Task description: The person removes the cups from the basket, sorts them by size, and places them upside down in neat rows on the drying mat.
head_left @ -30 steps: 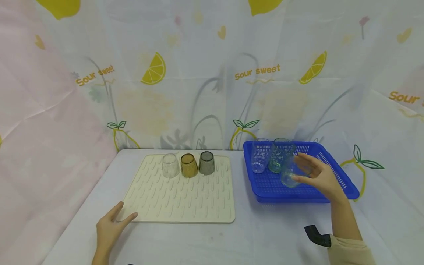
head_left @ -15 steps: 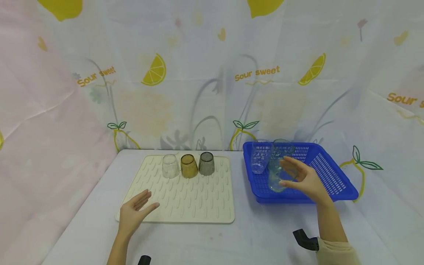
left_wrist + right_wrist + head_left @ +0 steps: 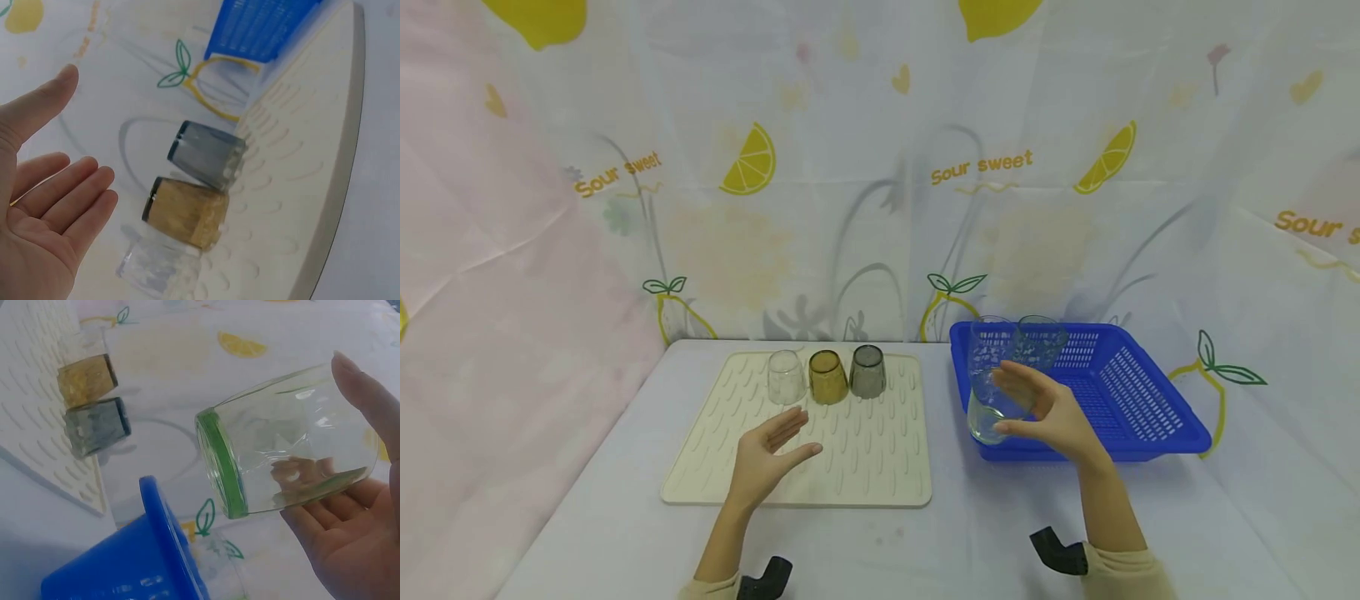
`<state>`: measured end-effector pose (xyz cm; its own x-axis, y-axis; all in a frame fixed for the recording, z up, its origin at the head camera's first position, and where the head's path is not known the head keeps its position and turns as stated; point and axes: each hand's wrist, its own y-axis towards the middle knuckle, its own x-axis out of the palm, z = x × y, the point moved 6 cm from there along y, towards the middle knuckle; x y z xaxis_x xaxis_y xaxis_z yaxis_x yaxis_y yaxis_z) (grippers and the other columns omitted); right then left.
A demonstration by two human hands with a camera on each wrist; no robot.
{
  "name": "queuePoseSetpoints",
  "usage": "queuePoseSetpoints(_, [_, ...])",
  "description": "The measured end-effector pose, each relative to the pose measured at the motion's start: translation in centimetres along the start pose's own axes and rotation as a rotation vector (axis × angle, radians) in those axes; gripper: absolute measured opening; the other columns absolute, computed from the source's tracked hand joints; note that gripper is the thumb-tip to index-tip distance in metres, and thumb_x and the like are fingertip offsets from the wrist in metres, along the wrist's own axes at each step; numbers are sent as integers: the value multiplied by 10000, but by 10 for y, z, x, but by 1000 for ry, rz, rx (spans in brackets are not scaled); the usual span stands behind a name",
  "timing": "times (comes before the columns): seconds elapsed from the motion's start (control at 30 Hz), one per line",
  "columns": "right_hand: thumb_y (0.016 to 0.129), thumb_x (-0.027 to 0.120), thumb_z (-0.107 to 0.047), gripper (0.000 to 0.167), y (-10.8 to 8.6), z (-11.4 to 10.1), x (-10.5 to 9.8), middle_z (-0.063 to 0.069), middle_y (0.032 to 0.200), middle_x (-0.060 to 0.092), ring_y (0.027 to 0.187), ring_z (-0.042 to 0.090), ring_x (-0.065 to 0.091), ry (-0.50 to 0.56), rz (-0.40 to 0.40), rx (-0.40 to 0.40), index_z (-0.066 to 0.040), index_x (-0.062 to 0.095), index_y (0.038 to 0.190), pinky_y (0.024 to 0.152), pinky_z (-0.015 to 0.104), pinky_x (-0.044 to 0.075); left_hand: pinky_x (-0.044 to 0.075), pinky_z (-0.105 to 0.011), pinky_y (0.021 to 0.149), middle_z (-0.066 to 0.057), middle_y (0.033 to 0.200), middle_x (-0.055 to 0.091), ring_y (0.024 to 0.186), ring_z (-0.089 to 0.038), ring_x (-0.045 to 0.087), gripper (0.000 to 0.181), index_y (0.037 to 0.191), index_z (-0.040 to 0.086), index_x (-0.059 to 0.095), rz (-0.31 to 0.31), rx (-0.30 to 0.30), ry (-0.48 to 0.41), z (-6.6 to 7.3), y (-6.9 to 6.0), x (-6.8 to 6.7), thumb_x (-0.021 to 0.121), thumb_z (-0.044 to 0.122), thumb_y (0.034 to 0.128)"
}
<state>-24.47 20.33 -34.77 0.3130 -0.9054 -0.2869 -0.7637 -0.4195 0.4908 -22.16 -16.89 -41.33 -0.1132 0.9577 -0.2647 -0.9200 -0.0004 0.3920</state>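
Observation:
My right hand [image 3: 1052, 421] grips a clear drinking glass [image 3: 983, 421] with a thick greenish base [image 3: 222, 465]; thumb and fingers lie on opposite sides of it. That glass is over the left side of the blue basket [image 3: 1150, 417]. Over the cream drying mat [image 3: 850, 479] hovers my left hand [image 3: 760, 467], fingers extended, thumb apart, holding nothing. At the mat's back stand a clear glass [image 3: 786, 379], an amber glass [image 3: 827, 379] and a grey glass [image 3: 868, 372] in a row. Two taller glasses stand in the basket, one clear [image 3: 992, 340], the other greenish [image 3: 1047, 337], partly hidden by my right hand.
The mat and basket sit on a white-covered table [image 3: 925, 550]. A lemon-print curtain [image 3: 850, 225] hangs directly behind them, and a pinkish cloth side [image 3: 512, 333] closes off the left.
My right hand has carried the glass leftward across the basket. From the mat's front-left corner, my left hand has come up and to the right over the mat.

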Motion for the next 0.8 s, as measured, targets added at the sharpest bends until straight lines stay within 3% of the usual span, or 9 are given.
queuePoseSetpoints(0.2, [717, 730, 124, 723, 9, 5, 17, 132, 1313, 554, 1204, 47, 524, 27, -36, -24, 125, 378, 1348, 992, 210, 437, 489, -353, 955, -231, 1182, 621, 1104, -358, 598, 608, 1242, -100, 540, -62, 44, -80, 15, 6, 25, 800, -3, 701])
queuePoseSetpoints(0.43, [725, 751, 77, 748, 15, 9, 36, -3, 1320, 545, 1219, 47, 508, 77, -72, -8, 149, 348, 1350, 1003, 223, 433, 481, -355, 971, -215, 1207, 613, 1125, -338, 590, 602, 1258, -67, 543, -124, 76, -118, 27, 13, 46, 794, 10, 716])
queuePoseSetpoints(0.63, [724, 755, 72, 747, 20, 11, 49, 224, 1312, 518, 1222, 58, 506, 87, -90, -37, 142, 357, 1351, 1014, 235, 431, 493, -337, 958, -222, 1209, 610, 1124, -344, 589, 611, 1265, -89, 527, -164, 98, -148, 33, 16, 62, 790, 17, 724])
queuePoseSetpoints(0.7, [725, 755, 72, 742, 21, 11, 53, 204, 1308, 528, 1219, 62, 508, 95, -97, -55, 137, 363, 1351, 1017, 238, 429, 496, -332, 954, -216, 1205, 614, 1122, -344, 590, 602, 1262, -92, 528, -179, 102, -158, 35, 18, 68, 787, 18, 730])
queuePoseSetpoints(0.8, [731, 749, 79, 735, 22, 11, 60, 56, 1305, 553, 1217, 75, 512, 111, -113, -87, 132, 363, 1355, 1016, 237, 430, 499, -348, 953, -213, 1207, 613, 1125, -335, 592, 587, 1260, -87, 532, -209, 109, -172, 41, 20, 78, 782, 32, 742])
